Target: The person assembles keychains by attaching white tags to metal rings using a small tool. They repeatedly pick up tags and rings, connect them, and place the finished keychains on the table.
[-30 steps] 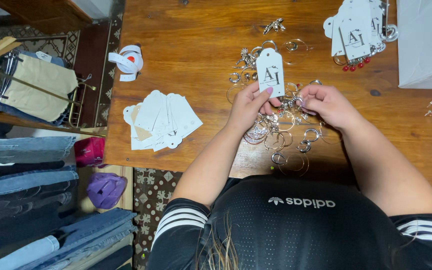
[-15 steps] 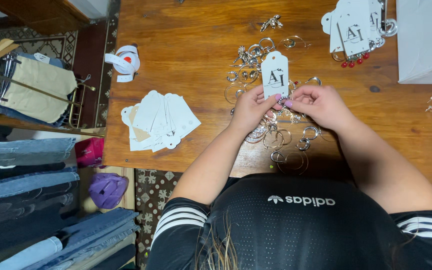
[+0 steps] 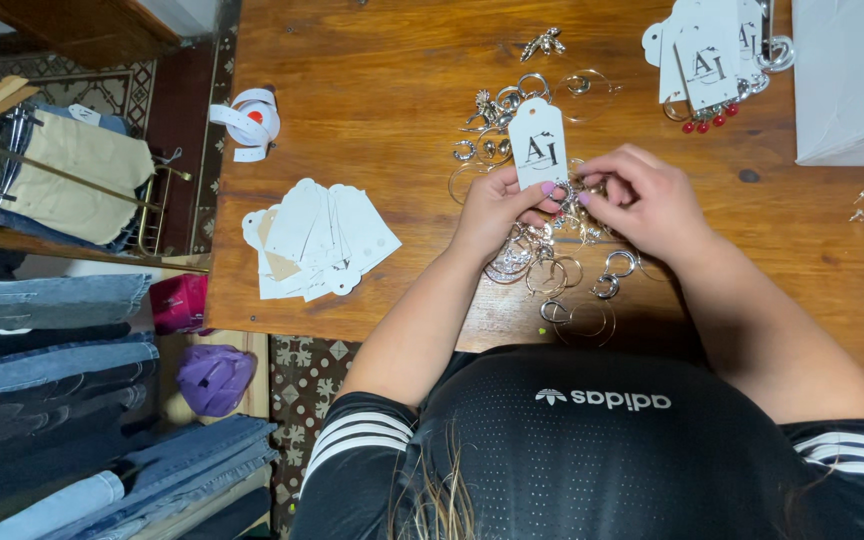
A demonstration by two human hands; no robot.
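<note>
Between both hands, white tag pinched upright, silver earrings beneath

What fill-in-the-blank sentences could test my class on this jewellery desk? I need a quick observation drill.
1. Both hands, the left hand and the right hand, meet at the bottom edge of a white paper ____ with a rounded top.
2. The fanned stack of blank white cards lies on the person's ____ side.
3. The silver hoop earrings lie on a brown ____ table.

Missing words: tag; left; wooden
</note>
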